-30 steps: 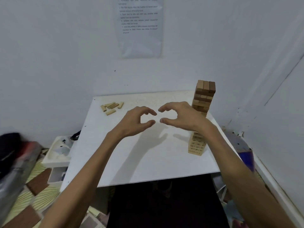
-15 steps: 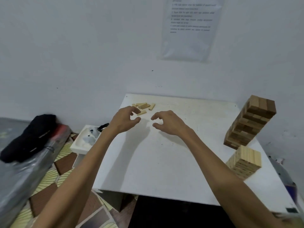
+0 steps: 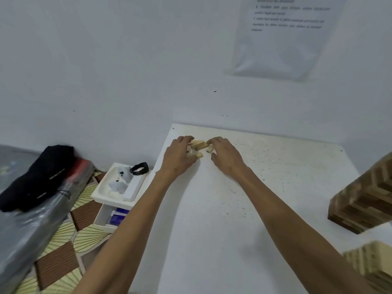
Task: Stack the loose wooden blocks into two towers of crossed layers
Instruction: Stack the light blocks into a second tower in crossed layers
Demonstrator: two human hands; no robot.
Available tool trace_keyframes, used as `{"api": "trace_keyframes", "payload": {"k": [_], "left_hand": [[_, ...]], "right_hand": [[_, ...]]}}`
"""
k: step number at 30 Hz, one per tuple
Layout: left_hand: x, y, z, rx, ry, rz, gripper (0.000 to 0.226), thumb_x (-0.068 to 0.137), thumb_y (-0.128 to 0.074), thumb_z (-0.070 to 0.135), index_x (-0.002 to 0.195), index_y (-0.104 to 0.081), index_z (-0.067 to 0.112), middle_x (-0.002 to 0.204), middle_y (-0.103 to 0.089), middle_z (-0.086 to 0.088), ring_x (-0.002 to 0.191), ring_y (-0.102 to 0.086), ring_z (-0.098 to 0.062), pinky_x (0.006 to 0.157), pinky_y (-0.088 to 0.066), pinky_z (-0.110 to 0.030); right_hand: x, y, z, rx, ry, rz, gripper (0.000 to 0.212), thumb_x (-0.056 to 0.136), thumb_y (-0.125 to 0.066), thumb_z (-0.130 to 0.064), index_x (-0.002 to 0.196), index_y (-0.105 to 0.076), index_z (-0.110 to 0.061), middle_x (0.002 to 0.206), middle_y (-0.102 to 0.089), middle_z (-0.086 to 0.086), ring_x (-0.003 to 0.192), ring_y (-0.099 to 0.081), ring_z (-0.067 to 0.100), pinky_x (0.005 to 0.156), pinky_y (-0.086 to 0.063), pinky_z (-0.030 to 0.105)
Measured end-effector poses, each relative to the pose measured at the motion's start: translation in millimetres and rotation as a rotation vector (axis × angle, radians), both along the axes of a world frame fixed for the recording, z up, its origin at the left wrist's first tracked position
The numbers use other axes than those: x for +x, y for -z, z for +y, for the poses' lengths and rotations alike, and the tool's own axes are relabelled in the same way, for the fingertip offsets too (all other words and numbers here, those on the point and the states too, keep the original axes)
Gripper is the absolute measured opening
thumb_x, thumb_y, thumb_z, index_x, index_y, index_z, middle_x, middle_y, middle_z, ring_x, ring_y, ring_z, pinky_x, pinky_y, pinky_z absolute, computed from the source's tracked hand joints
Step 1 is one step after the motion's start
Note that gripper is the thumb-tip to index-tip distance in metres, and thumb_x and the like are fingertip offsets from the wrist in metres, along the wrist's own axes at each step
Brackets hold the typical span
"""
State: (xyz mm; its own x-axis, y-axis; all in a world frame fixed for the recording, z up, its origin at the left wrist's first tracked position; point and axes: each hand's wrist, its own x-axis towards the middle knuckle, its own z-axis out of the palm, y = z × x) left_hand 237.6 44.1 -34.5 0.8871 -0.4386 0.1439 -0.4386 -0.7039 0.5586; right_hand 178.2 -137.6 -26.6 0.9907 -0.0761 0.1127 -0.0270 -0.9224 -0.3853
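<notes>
A small heap of pale loose wooden blocks (image 3: 199, 144) lies at the far left corner of the white table (image 3: 265, 187). My left hand (image 3: 178, 157) curls round the heap from the left, with a block between its fingers. From the right, my right hand (image 3: 227, 154) pinches a block between forefinger and thumb. Part of the heap is hidden under my fingers. At the table's right edge a dark wooden tower (image 3: 364, 198) of crossed layers leans in the wide view. In front of it stands a shorter pale tower (image 3: 373, 264), cut off by the frame.
The table's far edge meets a white wall with a paper sheet (image 3: 282, 35) on it. Left of the table, on the floor, stand a white tray (image 3: 110, 194) holding a black watch and small items, an open box and a black bag (image 3: 38, 175).
Both hands have reached forward to the far left corner and closed round the loose blocks. My head has turned left, so the towers have slid to the right edge.
</notes>
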Motion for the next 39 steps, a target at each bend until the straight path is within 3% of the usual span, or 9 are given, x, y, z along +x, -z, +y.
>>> {"api": "trace_keyframes", "payload": {"k": [3, 5, 12, 15, 19, 26, 31, 39], "left_hand": [[6.0, 7.9, -5.5, 0.023, 0.023, 0.010, 0.071, 0.086, -0.073, 0.030, 0.148, -0.042, 0.020, 0.136, -0.059, 0.001, 0.123, -0.050, -0.025, 0.099, -0.045, -0.044], [6.8, 15.1, -6.2, 0.021, 0.017, -0.020, 0.068, 0.086, -0.073, 0.028, 0.147, -0.043, 0.019, 0.128, -0.064, 0.002, 0.120, -0.050, -0.025, 0.095, -0.045, -0.043], [0.9, 15.8, -12.7, 0.016, -0.014, -0.091, 0.047, 0.092, -0.065, 0.016, 0.137, -0.054, 0.017, 0.110, -0.071, 0.001, 0.108, -0.054, -0.028, 0.087, -0.047, -0.046], [-0.2, 10.8, -13.2, 0.016, -0.028, -0.065, 0.047, 0.093, -0.067, 0.018, 0.138, -0.053, 0.013, 0.105, -0.072, -0.004, 0.101, -0.061, -0.030, 0.084, -0.051, -0.047], [-4.9, 0.1, -11.0, -0.038, -0.045, -0.036, 0.051, 0.086, -0.073, 0.022, 0.133, -0.053, 0.016, 0.104, -0.071, 0.003, 0.090, -0.063, -0.023, 0.075, -0.054, -0.040], [-3.6, 7.1, 2.3, -0.047, -0.124, 0.006, 0.052, 0.085, -0.076, 0.027, 0.130, -0.055, 0.014, 0.113, -0.063, -0.001, 0.104, -0.057, -0.023, 0.075, -0.044, -0.033], [-6.4, 19.0, 3.5, -0.094, -0.236, 0.043, 0.075, 0.082, -0.079, 0.043, 0.139, -0.048, 0.007, 0.128, -0.056, -0.009, 0.122, -0.049, -0.026, 0.090, -0.045, -0.036], [-4.0, 20.0, -12.4, -0.061, -0.321, 0.017, 0.041, 0.083, -0.072, 0.029, 0.114, -0.058, 0.006, 0.106, -0.059, -0.009, 0.101, -0.055, -0.029, 0.075, -0.046, -0.037]], "right_hand": [[7.3, 5.5, -3.1, 0.038, -0.003, 0.034, 0.056, 0.098, -0.057, -0.015, 0.150, -0.039, -0.015, 0.151, -0.045, 0.004, 0.138, -0.039, 0.023, 0.104, -0.044, 0.044], [8.1, 9.7, -3.1, 0.046, 0.000, 0.049, 0.057, 0.100, -0.056, -0.021, 0.152, -0.036, -0.014, 0.149, -0.047, 0.005, 0.135, -0.041, 0.026, 0.104, -0.043, 0.047], [-2.5, 16.5, -0.5, 0.065, 0.036, -0.029, 0.051, 0.096, -0.062, -0.030, 0.142, -0.048, -0.013, 0.135, -0.054, 0.005, 0.124, -0.044, 0.024, 0.092, -0.048, 0.038], [-8.0, 13.6, 0.1, 0.042, 0.029, 0.008, 0.056, 0.094, -0.064, -0.034, 0.143, -0.047, -0.013, 0.134, -0.054, 0.005, 0.123, -0.045, 0.024, 0.092, -0.049, 0.038], [-11.8, 12.1, 0.3, 0.037, 0.034, 0.040, 0.057, 0.093, -0.065, -0.033, 0.144, -0.047, -0.013, 0.136, -0.054, 0.006, 0.123, -0.046, 0.025, 0.094, -0.048, 0.039], [-16.4, 14.5, 7.1, 0.066, 0.030, 0.029, 0.059, 0.093, -0.065, -0.029, 0.146, -0.046, -0.011, 0.138, -0.054, 0.007, 0.127, -0.043, 0.028, 0.098, -0.047, 0.039], [-13.7, 14.3, 10.7, 0.059, 0.044, 0.042, 0.058, 0.093, -0.065, -0.030, 0.145, -0.045, -0.012, 0.136, -0.053, 0.007, 0.126, -0.043, 0.029, 0.096, -0.048, 0.043], [-14.3, 14.0, 15.6, 0.050, 0.056, 0.033, 0.057, 0.093, -0.064, -0.034, 0.144, -0.046, -0.013, 0.135, -0.054, 0.005, 0.124, -0.045, 0.029, 0.094, -0.049, 0.046]]}}
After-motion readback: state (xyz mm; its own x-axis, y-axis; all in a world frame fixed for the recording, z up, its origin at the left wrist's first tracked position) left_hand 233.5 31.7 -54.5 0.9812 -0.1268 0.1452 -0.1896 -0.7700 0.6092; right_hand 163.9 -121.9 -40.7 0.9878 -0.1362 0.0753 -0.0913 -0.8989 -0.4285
